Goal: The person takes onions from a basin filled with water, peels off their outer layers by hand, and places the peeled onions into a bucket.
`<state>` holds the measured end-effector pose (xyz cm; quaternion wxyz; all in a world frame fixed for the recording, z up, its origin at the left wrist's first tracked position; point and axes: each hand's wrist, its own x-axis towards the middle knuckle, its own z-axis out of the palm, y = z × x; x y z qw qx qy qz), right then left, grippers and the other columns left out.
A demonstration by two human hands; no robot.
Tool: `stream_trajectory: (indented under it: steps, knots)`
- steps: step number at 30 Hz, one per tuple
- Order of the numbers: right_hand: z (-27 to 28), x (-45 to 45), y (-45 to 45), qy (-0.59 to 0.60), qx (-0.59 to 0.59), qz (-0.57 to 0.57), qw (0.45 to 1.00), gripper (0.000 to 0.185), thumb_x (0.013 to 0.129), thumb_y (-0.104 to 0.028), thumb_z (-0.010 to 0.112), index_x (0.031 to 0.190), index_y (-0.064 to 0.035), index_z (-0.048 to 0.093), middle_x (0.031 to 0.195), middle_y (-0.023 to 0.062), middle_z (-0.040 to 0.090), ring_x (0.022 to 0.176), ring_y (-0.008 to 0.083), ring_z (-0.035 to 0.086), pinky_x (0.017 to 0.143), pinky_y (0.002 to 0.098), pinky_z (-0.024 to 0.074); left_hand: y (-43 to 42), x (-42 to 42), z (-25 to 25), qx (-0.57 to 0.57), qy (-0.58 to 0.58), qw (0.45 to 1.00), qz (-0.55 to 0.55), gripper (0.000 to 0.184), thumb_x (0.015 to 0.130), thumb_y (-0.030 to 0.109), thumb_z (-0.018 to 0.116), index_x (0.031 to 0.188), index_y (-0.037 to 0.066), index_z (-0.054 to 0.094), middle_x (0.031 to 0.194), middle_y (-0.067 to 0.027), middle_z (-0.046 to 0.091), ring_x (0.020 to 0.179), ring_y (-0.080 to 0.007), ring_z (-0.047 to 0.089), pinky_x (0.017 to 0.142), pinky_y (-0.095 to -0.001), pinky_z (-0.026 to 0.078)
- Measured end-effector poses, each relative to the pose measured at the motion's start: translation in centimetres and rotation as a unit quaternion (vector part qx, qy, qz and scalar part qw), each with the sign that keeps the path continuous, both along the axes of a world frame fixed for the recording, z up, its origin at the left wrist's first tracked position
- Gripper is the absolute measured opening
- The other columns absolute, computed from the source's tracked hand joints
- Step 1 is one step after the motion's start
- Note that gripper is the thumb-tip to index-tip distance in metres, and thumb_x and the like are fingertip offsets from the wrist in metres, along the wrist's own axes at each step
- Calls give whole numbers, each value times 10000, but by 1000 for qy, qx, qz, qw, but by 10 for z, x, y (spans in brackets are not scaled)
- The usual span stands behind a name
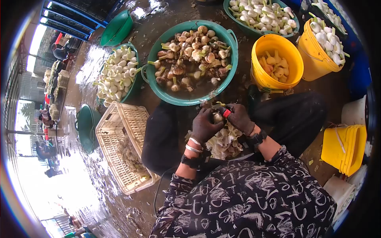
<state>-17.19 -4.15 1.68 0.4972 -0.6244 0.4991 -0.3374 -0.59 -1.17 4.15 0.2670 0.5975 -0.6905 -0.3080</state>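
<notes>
Both hands wear dark gloves and meet above my lap. My left hand (206, 125) is closed around a garlic bulb (218, 116). Against the bulb, my right hand (240, 118) is closed on a small red-handled tool (226, 113); its working end is too small and covered to make out. Below the hands lies a heap of pale garlic peelings (226, 143). Just ahead stands a large green basin (191, 102) of unpeeled, dirty garlic bulbs (186, 51) in brownish water.
A yellow bucket (257, 73) holds yellowish bulbs; another yellow bucket (313, 59) holds white garlic. Cleaned garlic fills a left basin (119, 71) and a far basin (262, 16). A cream crate (129, 119) with peelings stands by my left knee. Stacked yellow containers (343, 146) sit right.
</notes>
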Motion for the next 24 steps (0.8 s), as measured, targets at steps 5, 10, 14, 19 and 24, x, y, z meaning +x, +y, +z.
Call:
stream_trajectory:
  steps: [5,10,14,19,24]
  knots:
    - [-22,-3,3,-55,-6,49,997,245,859,-251,593,959,-32,638,788,142,646,683,138,585,593,303,449,4,7,-3,42,65,997,6,501,663,270,758,1082,44,602,1066,-145,609,958,-251,609,808,-335,489]
    - [-2,-12,9,-254,326,17,910,295,884,-277,565,1071,-51,597,829,54,629,775,130,577,622,290,460,6,5,-22,174,280,943,37,452,710,172,766,1088,4,584,1074,-132,624,963,-161,601,814,-295,483]
    - [-35,-6,14,-293,270,58,915,370,910,-388,504,1095,-77,579,769,-5,580,712,103,551,576,256,443,13,-9,-20,97,324,939,61,485,727,109,759,1141,-11,537,1003,-103,637,912,-139,602,816,-290,485]
    - [-23,-9,3,-227,330,61,914,361,901,-409,522,1048,-87,589,696,-25,545,558,60,488,485,205,365,10,3,-32,-121,5,993,-9,300,769,114,717,1020,-7,606,895,-76,652,842,-116,600,724,-258,486]
    - [-13,-14,-1,-183,261,124,939,336,879,-337,586,1074,-63,589,749,-14,556,596,54,509,526,184,389,6,10,-35,161,270,943,109,228,825,156,662,988,-3,639,941,-71,651,844,-114,595,717,-250,477]
